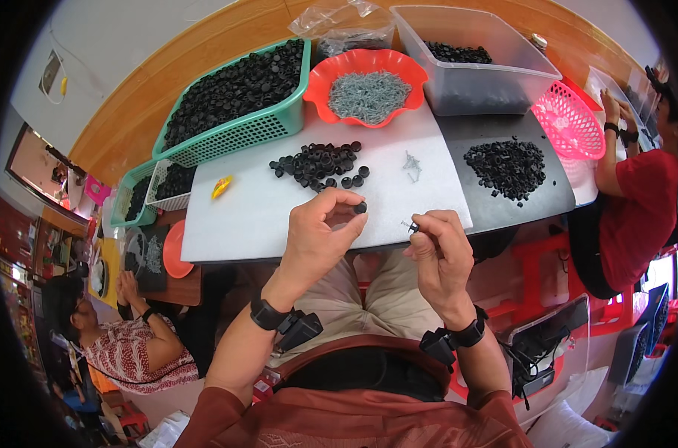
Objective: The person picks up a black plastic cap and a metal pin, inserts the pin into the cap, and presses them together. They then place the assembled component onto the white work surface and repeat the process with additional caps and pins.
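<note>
Between the thumb and forefinger of my left hand [315, 237] is a small round black cap [361, 207]. My right hand [442, 261] pinches a screw with a small black piece [413, 227] on it, its thin shank pointing left. The two hands are apart, above the front edge of a white foam sheet [234, 224]. Beyond my left hand lies a loose pile of black caps [316, 164]. A few loose screws [411, 167] rest on the foam past my right hand.
Behind stand a green basket of black caps [234, 89], a red scalloped bowl of screws [320, 71] and a clear plastic bin [488, 78]. Small black parts [506, 168] lie on a dark mat at right. A yellow packet [221, 187] lies left. People sit at both sides.
</note>
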A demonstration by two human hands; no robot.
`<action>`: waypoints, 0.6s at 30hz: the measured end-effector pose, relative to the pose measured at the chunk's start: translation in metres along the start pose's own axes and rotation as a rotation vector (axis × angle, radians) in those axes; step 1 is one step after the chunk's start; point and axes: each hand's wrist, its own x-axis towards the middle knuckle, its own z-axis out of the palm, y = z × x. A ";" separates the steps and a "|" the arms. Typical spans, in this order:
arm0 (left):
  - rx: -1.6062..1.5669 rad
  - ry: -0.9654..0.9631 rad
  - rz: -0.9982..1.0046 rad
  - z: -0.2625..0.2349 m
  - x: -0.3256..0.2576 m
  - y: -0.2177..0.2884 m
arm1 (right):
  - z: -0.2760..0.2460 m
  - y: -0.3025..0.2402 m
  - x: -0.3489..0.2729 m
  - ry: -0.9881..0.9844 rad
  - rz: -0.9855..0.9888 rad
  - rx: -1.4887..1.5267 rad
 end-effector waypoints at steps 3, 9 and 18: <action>-0.048 -0.037 -0.080 -0.003 -0.001 0.000 | 0.002 -0.001 0.001 -0.005 0.009 0.023; -0.179 -0.087 -0.127 -0.008 -0.001 -0.005 | 0.005 -0.001 0.000 -0.011 0.025 0.052; -0.421 -0.123 -0.193 -0.011 -0.003 -0.010 | 0.009 -0.002 0.001 -0.011 0.042 0.071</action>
